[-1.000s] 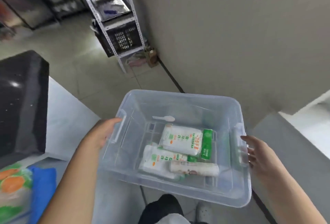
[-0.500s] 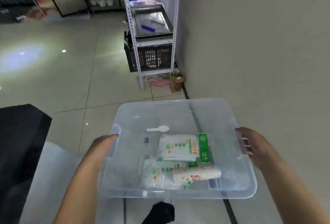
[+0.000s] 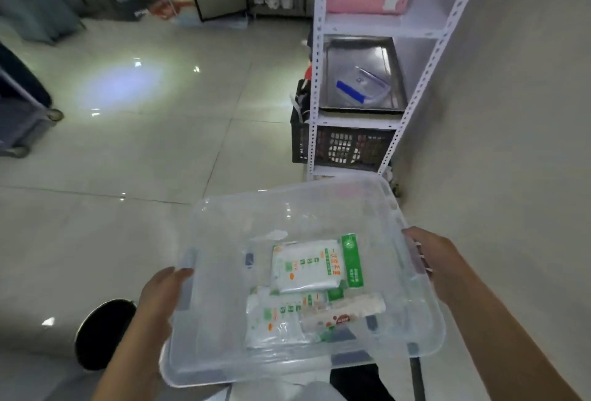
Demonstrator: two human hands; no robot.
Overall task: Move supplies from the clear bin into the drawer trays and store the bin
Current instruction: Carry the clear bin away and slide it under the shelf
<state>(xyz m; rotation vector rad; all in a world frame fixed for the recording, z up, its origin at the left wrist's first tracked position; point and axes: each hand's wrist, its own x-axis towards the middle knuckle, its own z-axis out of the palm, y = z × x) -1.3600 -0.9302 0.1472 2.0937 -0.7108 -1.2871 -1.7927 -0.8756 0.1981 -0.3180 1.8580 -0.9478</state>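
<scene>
Hands: left point(image 3: 163, 295) and right point(image 3: 431, 260) each clamped on a bin point(image 3: 224, 365) side handle; carry level so packets point(image 3: 307, 269) stay flat inside.

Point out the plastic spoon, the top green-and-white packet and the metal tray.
plastic spoon point(image 3: 277, 234), head view, on its bowl.
top green-and-white packet point(image 3: 307, 268), head view, on its white middle.
metal tray point(image 3: 348, 55), head view, on its bare floor.

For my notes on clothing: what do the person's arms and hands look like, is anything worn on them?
Both forearms are bare as far as the picture shows: no sleeves. The left hand and right hand show no gloves, watch or rings. Fingernails look short and plain.
</scene>
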